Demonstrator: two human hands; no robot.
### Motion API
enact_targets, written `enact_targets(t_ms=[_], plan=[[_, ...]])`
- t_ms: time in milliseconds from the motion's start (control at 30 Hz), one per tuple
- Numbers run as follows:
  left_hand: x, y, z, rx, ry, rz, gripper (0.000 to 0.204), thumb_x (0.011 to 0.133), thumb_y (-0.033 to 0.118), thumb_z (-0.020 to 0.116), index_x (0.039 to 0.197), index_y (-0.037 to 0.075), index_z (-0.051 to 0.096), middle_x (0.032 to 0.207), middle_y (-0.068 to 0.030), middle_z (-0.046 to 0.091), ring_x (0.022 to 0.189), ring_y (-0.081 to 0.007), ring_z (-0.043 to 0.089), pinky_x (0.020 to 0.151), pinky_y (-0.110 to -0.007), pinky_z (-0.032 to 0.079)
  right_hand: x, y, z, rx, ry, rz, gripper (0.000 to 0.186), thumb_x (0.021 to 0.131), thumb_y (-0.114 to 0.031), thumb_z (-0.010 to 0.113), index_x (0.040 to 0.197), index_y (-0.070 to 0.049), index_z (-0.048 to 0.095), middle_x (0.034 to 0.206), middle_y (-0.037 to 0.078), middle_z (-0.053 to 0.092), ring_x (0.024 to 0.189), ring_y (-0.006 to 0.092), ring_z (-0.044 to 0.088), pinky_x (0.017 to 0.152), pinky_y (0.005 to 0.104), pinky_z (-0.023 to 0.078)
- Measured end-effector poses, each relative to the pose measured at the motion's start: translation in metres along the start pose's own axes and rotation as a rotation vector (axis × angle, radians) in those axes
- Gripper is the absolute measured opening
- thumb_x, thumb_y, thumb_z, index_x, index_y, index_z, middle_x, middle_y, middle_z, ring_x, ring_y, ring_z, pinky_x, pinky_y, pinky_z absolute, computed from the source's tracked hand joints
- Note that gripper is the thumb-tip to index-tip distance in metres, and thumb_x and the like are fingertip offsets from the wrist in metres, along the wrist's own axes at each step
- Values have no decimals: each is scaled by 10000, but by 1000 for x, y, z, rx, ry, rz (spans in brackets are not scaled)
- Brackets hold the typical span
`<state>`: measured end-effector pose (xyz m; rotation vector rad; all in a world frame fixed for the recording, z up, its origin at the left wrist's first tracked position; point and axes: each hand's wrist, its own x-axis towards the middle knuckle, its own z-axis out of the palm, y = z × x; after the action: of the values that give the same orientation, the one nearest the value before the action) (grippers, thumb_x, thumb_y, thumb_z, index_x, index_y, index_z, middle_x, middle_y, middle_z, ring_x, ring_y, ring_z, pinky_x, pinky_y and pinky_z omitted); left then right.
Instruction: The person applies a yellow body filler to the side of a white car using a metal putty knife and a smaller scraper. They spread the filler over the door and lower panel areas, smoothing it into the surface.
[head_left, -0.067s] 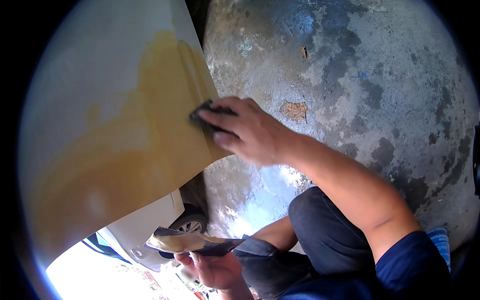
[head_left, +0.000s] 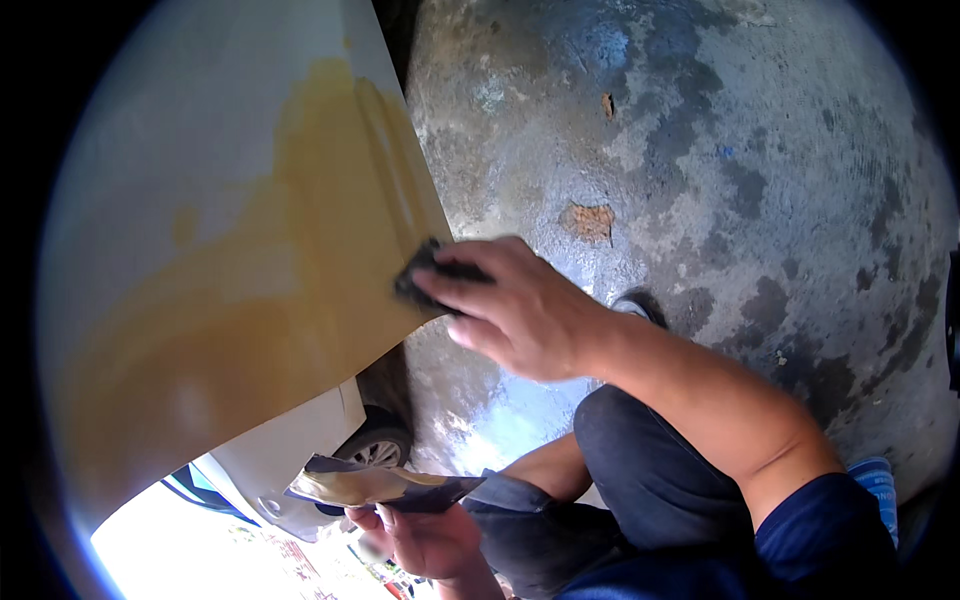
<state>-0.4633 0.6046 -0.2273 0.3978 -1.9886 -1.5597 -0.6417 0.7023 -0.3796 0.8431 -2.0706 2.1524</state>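
A pale car body panel (head_left: 150, 150) fills the left side, smeared with yellow-tan filler (head_left: 315, 210). My right hand (head_left: 525, 310) is closed around a dark, blurred spreader (head_left: 412, 278), pressed against the panel's right edge near its lower corner. Below the panel, my left hand (head_left: 430, 542) grips the underside of a flat dark mixing board (head_left: 445, 494). Tan filler (head_left: 350, 485) is spread over the left part of that board. Fingers hide part of the spreader.
Damp, stained concrete floor (head_left: 680, 170) lies to the right, with a brown dry leaf (head_left: 590, 222) on it. A white car (head_left: 280, 470) with a wheel (head_left: 380, 450) shows beyond the panel. My bent knee (head_left: 640, 440) is below my right arm. A blue tub (head_left: 875, 490) stands lower right.
My right hand has slid down and slightly right along the panel's edge with the spreader. A shoe now shows beyond my right forearm. My left hand and the board have barely moved.
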Motion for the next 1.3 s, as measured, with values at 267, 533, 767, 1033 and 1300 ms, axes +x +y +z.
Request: enact_targets(t_ms=[267,533,767,1033,1300], plan=[[4,-2,3,-87,-21,-43,404,919,145,456,1318,87,439,1382,-173,471,1257,-329,472,1053,-509,371,-43,-10,-15,16,65,58,510,790,-172,667,1289,-140,562,1300,118,455,1119,362,479,910,478,436],[0,0,8,-147,-30,-68,451,883,96,483,1333,104,458,1380,-161,477,1242,-317,489,1071,-481,373,-25,3,-6,-98,135,-118,561,724,-120,722,1265,-169,585,1305,125,457,1163,335,455,987,457,380],[-1,-5,11,-129,-34,-35,372,935,126,430,1298,49,440,1348,-186,503,1231,-322,505,1043,-485,393,-45,15,2,-228,168,-179,540,699,-165,750,1215,-241,611,1337,58,428,1205,320,405,952,443,389],[-1,-8,24,-106,57,-45,367,935,96,443,1298,44,436,1305,-169,536,1161,-294,552,988,-450,437,-33,11,8,-399,266,-254,445,733,-204,729,1163,-280,645,1317,2,446,1208,284,406,971,408,352],[-1,-8,22,-66,66,-44,372,936,91,454,1304,53,420,1295,-159,536,1167,-285,544,1002,-446,427,-42,7,5,-508,294,-237,349,790,-211,660,1130,-291,658,1324,-23,443,1181,259,415,930,381,342]])
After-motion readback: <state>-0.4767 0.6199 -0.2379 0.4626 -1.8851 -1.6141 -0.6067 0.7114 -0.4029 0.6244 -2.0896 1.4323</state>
